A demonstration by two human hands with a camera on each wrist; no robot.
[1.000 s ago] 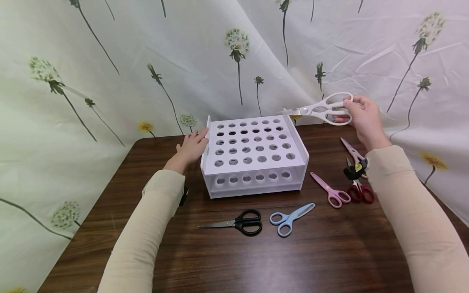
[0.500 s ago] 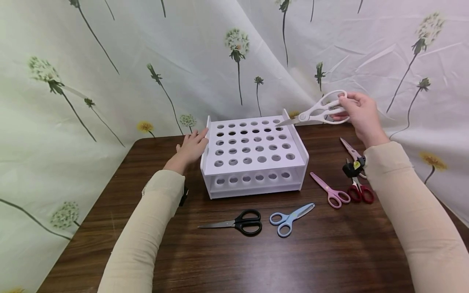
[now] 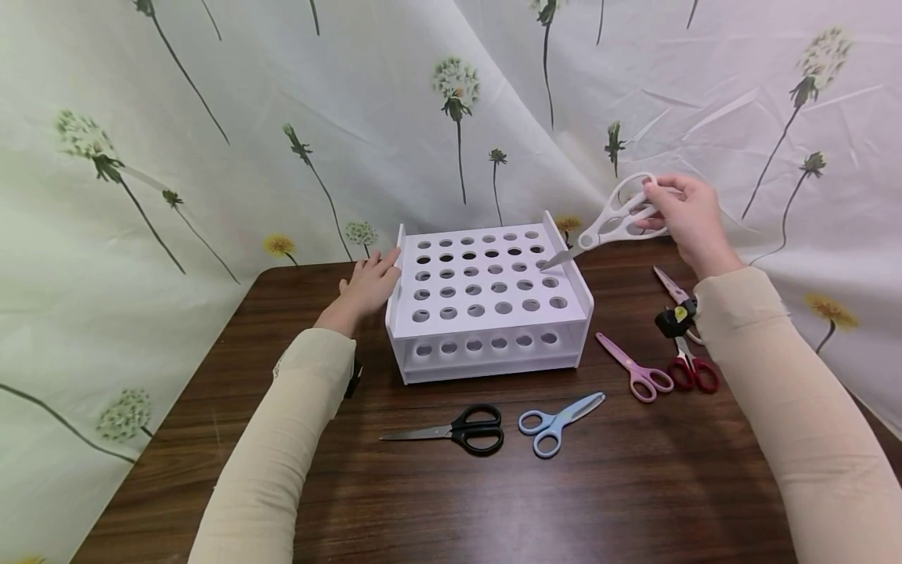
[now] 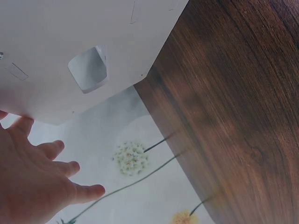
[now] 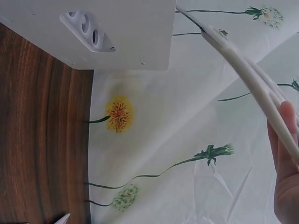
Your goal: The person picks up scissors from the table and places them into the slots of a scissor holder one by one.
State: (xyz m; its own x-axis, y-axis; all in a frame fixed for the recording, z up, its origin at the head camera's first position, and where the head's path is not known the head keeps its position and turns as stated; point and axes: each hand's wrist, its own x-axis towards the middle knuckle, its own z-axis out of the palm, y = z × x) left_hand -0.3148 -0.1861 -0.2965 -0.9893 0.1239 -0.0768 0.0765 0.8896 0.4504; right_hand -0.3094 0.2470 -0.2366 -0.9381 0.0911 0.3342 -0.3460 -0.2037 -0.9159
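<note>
Here, the right hand point(image 3: 689, 223) pinches white scissors point(image 3: 589, 241); their blades point(image 3: 561, 258) slant down-left over the rack point(image 3: 485, 280); the left hand point(image 3: 372, 280), fingers point(image 4: 89, 192) spread, touches it.

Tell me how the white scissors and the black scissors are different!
The white scissors have white handles; the black scissors have black ones.
The white scissors are held up by the right grip; the black scissors lie flat on the table.
The white scissors slant down toward the rack; the black scissors' blades point left.
Both have finger loops and metal blades.
</note>
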